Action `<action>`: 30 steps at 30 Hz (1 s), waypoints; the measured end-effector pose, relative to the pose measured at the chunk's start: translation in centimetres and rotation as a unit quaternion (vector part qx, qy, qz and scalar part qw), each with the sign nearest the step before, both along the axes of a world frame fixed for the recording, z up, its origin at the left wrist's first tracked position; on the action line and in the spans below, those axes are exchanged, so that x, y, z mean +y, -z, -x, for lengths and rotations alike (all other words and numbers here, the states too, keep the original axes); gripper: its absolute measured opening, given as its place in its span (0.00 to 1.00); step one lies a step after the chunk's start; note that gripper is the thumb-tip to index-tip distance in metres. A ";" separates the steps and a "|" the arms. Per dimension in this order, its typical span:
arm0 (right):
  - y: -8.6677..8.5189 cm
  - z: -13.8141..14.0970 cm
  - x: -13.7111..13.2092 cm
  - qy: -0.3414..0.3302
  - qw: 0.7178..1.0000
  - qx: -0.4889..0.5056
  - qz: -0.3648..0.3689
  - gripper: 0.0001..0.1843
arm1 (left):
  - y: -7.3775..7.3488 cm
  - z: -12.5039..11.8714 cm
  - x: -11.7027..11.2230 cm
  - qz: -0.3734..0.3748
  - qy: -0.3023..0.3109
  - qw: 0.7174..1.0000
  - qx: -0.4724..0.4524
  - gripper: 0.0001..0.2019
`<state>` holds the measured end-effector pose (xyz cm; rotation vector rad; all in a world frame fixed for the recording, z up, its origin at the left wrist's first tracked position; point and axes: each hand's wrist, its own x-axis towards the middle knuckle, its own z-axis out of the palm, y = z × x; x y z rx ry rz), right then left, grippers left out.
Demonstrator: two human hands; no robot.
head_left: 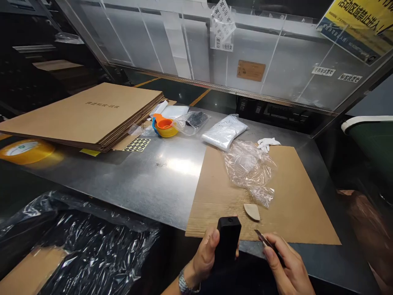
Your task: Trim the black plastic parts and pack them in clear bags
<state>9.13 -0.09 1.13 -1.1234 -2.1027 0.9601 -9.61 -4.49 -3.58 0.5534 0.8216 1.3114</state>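
Observation:
My left hand [205,256] is wrapped round a black rectangular block [229,237], held upright at the table's front edge. What the block is, I cannot tell. My right hand [287,264] grips a slim dark utility knife [262,236], its pointed metal blade towards the block but apart from it. Just beyond both hands, a beige quarter-round piece [252,212] lies on a flat cardboard sheet [294,205]. Crumpled clear plastic [247,166] covers part of that sheet.
Stacked flat cartons [89,110] and a yellow tape roll [26,150] are at left. An orange-and-blue tape dispenser [164,125], a plastic-wrapped packet [224,131] and white gloves [267,143] lie further back. A black-lined bin [101,246] stands at front left.

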 end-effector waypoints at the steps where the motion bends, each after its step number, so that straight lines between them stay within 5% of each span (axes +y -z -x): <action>1: -0.3 0.0 0.1 0.001 1.000 -0.007 -0.001 0.09 | 0.0 0.1 -0.1 -0.009 0.011 1.000 0.021 0.31; 14: -1.3 0.0 0.8 -0.038 0.987 -0.134 -0.078 0.16 | 1.1 0.8 -0.5 -0.025 0.107 0.993 0.038 0.32; 30: -1.1 -0.2 0.7 -0.051 0.985 -0.144 -0.081 0.17 | 0.5 0.9 -0.3 -0.032 0.127 0.987 0.090 0.31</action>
